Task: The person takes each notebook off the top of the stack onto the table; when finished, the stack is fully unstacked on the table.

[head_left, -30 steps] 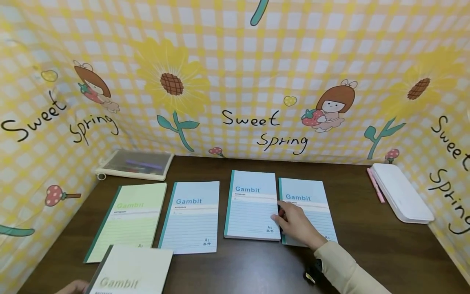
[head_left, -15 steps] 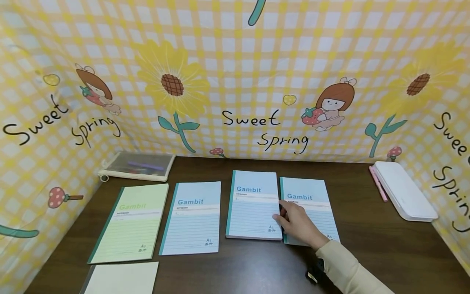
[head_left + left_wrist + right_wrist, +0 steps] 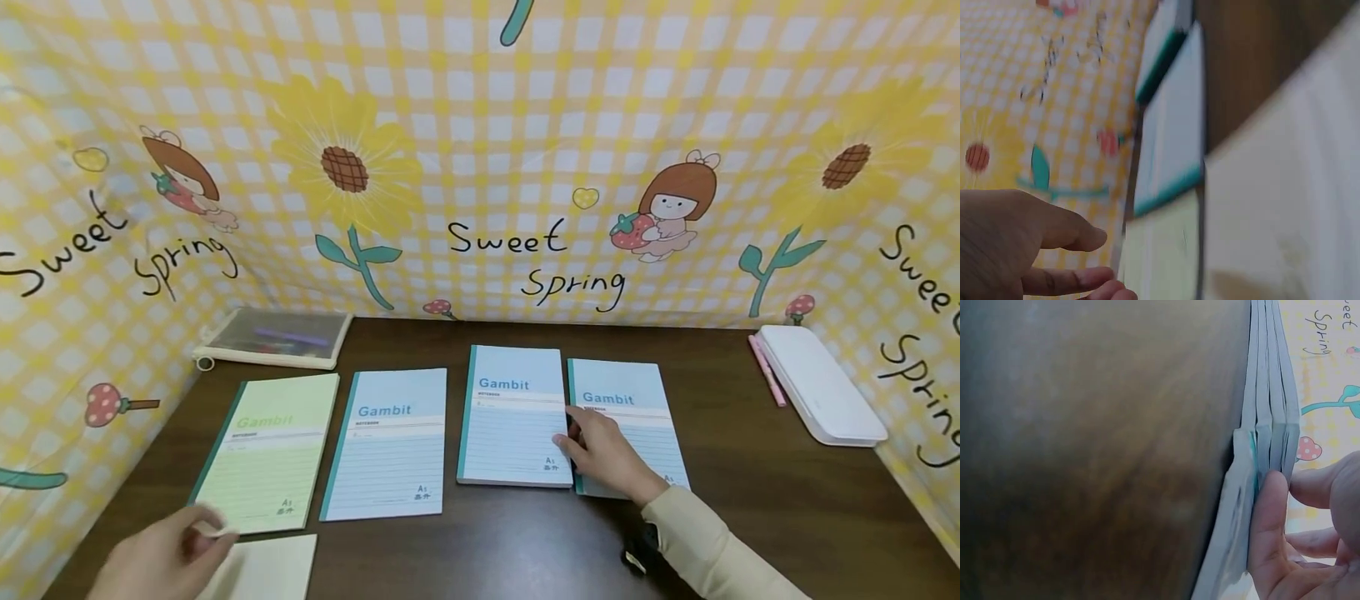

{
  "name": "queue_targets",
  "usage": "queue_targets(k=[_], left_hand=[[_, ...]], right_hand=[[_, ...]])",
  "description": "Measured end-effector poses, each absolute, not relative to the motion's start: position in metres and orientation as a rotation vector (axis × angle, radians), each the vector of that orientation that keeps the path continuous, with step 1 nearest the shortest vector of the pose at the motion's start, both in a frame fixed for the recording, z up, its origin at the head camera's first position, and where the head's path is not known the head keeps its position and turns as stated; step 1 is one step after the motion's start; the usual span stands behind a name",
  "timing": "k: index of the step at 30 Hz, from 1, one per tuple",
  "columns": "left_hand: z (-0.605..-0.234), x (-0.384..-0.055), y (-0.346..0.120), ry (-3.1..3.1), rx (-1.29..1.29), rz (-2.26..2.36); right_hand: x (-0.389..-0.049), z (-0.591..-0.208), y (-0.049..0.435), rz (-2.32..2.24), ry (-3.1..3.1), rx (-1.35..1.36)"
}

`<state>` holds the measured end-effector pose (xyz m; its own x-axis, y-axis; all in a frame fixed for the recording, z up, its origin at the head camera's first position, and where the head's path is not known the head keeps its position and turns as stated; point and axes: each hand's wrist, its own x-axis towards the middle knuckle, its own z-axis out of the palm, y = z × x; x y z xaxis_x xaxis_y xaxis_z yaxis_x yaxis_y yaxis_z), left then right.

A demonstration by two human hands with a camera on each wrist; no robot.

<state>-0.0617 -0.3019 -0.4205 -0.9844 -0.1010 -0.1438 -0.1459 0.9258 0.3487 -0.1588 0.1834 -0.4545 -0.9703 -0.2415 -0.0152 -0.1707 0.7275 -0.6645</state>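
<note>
A cream notebook [image 3: 277, 567] lies at the near left, with its lower part out of the frame. My left hand [image 3: 168, 550] is over its upper left corner, thumb and forefinger bent toward each other. The left wrist view shows a gap between that thumb and the fingers of the left hand [image 3: 1041, 244]. My right hand [image 3: 603, 446] holds the right edge of a stack of blue notebooks [image 3: 513, 433]. In the right wrist view, fingertips [image 3: 1272, 487] touch the stack's page edges. Partly under the hand is another blue notebook [image 3: 618, 383].
A green notebook [image 3: 273, 450] and a blue notebook [image 3: 386, 450] lie left of the stack. At the back left stands a mesh pencil pouch [image 3: 277, 337]. A white case [image 3: 821, 387] and a pink pen [image 3: 767, 371] are at right. Patterned cloth [image 3: 480, 158] surrounds the table.
The cream notebook, at first raised beside my left hand, has come down in front of the green one. My left hand left view and is back over its corner. The right hand stays put.
</note>
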Motion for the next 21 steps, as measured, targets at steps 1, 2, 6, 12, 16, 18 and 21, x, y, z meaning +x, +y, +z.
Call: queue_targets(k=[1,2,6,12,16,18,21], left_hand=[[-0.412,-0.071,-0.283,2.978,-0.113,0.593],[-0.408,-0.082,-0.268,2.975,-0.01,0.661],[-0.399,-0.127,-0.199,2.927,0.284,0.952],[-0.413,-0.192,-0.12,2.695,0.283,1.175],[-0.424,-0.217,-0.092,2.659,0.219,1.202],[-0.428,-0.222,-0.084,2.658,0.204,1.191],[-0.432,-0.223,-0.076,2.67,0.201,1.168]], right_hand=[[-0.159,-0.454,0.183,-1.076,2.823,-0.336],[-0.159,-0.455,0.183,-1.082,2.819,-0.337],[-0.159,-0.455,0.183,-1.104,2.797,-0.337],[-0.16,-0.455,0.182,-1.119,2.783,-0.305],[-0.161,-0.455,0.181,-1.113,2.779,-0.284],[-0.161,-0.454,0.182,-1.11,2.777,-0.287],[-0.161,-0.453,0.183,-1.107,2.777,-0.294]])
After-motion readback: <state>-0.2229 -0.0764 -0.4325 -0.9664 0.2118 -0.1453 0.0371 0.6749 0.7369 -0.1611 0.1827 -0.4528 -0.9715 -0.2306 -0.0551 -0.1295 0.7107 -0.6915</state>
